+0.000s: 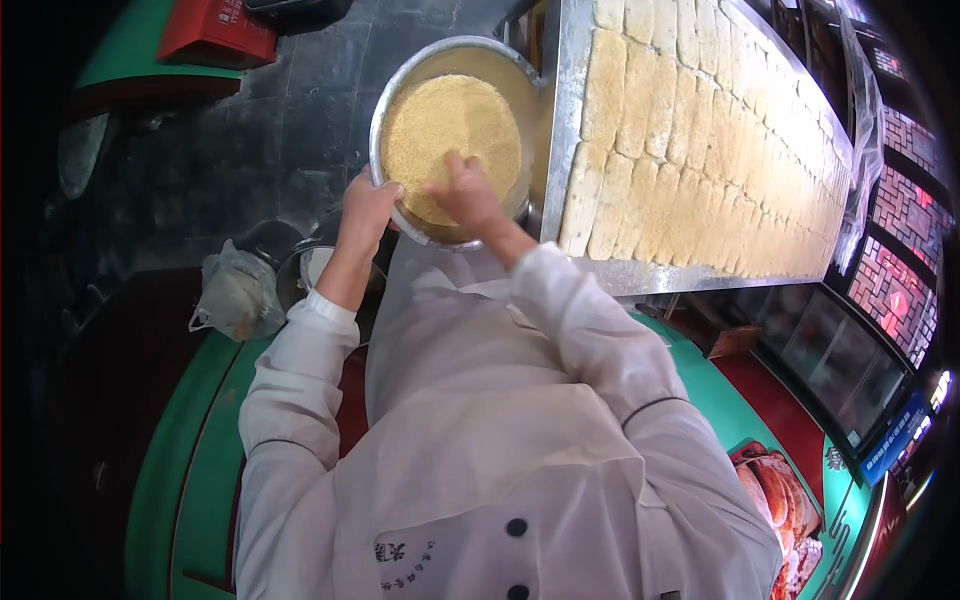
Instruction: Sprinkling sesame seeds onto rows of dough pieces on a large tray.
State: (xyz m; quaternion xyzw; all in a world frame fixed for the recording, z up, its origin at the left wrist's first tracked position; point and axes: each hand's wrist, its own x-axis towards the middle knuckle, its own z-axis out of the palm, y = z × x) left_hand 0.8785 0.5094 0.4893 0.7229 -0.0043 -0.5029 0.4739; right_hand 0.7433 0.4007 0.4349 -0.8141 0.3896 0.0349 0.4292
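My left hand (367,206) grips the near left rim of a round metal bowl (380,112), thumb over the edge. Inside lies a broad bed of fine, pale yellow grains or crumbs (450,112). Over the near part of this bed is my right hand (469,195), blurred and with its fingers pointing down into the bowl. Whether it holds any grains cannot be made out. Right beside the bowl stands a metal-edged work surface (559,150), covered with long rows of flat dough strips (675,157). Many strips have a tan, grainy top; those at the far side look paler.
Left of my arm, a knotted plastic bag (238,296) sits by a metal pot (289,277) with something white in it. A red box (217,34) stands at the upper left. Clear plastic sheeting (862,142) hangs along the right end of the work surface. Green counters (195,465) flank me.
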